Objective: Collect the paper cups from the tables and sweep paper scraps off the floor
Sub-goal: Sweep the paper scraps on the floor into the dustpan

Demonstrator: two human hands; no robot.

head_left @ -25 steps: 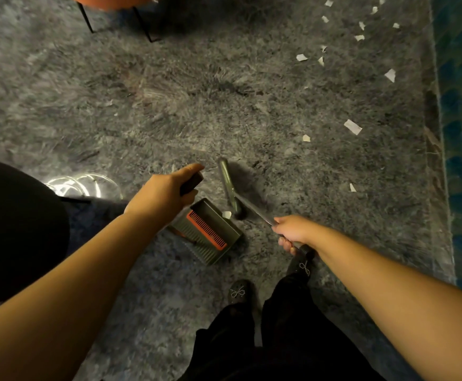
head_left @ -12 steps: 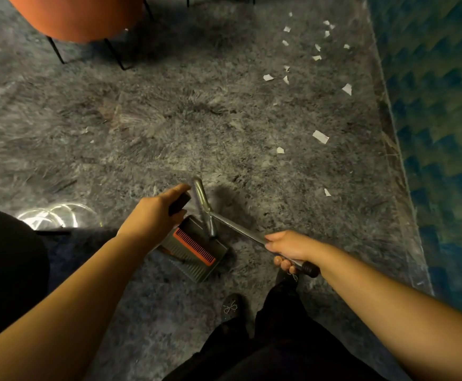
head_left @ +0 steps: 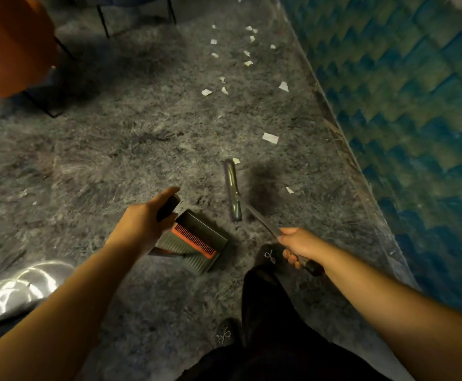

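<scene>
1. Paper scraps (head_left: 270, 138) lie scattered on the carpet toward its wall-side edge.
2. Left hand (head_left: 141, 226) grips the dustpan (head_left: 196, 243) handle, mouth facing the broom (head_left: 232, 191).
3. Right hand (head_left: 297, 244) clenches the broom's handle, ready to drag scraps in.

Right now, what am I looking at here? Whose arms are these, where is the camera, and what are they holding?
There is no machine: a person wears one camera on the head, looking down at their own arms. The left hand grips the handle of a dustpan resting on the grey carpet. The right hand grips the pole of a broom, whose head lies beside a white scrap. More paper scraps lie scattered ahead, near the blue wall. An orange chair stands top left.
</scene>
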